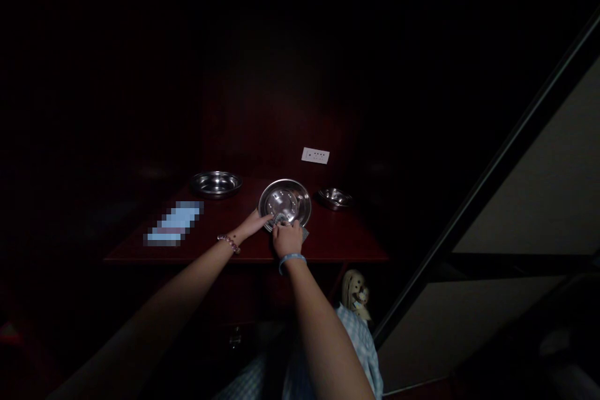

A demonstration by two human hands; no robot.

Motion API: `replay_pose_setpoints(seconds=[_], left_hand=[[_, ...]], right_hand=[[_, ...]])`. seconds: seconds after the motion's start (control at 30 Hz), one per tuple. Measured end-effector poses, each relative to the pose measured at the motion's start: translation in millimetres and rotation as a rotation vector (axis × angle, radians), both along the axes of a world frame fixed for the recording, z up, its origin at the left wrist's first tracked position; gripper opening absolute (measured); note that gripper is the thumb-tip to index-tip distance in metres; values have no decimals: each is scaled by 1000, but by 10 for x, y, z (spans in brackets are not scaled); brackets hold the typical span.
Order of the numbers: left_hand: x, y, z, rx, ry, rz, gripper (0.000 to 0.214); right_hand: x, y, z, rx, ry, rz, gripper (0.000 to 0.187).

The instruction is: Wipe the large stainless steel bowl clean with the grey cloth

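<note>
Two grips are closed: the left hand (257, 222) holds a round silver metal bowl (284, 199) tilted over the dark red wooden table (342, 239); the right hand (287, 239) clasps a grey cloth (305, 234), mostly hidden, against it. A shallow silver metal dish (216, 184) stands left, a smaller silver metal bowl (334, 199) right; one pale-blue rectangle (175, 223) is pixelated past reading.

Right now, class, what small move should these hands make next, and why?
Probably slide the grey cloth-like piece across the bowl: the right hand holds it at the near rim, while the left hand grips the tilted bowl's side.
</note>
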State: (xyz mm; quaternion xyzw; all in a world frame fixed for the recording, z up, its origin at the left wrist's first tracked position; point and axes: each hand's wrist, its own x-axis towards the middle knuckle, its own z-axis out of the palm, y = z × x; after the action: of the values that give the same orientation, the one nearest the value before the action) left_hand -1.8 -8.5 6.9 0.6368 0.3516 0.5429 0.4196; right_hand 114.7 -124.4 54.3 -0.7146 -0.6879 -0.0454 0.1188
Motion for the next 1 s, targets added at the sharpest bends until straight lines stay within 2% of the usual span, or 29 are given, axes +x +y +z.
replay_pose_setpoints(seconds=[0.2,0.53,0.83,1.0], left_hand=[[21,-26,56,-41,-25,25,40],[20,-128,155,-74,17,64,35],[14,-162,210,-65,82,61,35],[9,-161,220,-47,93,52,32]], right_hand=[[35,44,-40,18,29,-21,38],[42,42,-31,-14,69,-13,37],[47,35,-33,-34,40,-1,38],[44,33,-64,5,-22,56,40]])
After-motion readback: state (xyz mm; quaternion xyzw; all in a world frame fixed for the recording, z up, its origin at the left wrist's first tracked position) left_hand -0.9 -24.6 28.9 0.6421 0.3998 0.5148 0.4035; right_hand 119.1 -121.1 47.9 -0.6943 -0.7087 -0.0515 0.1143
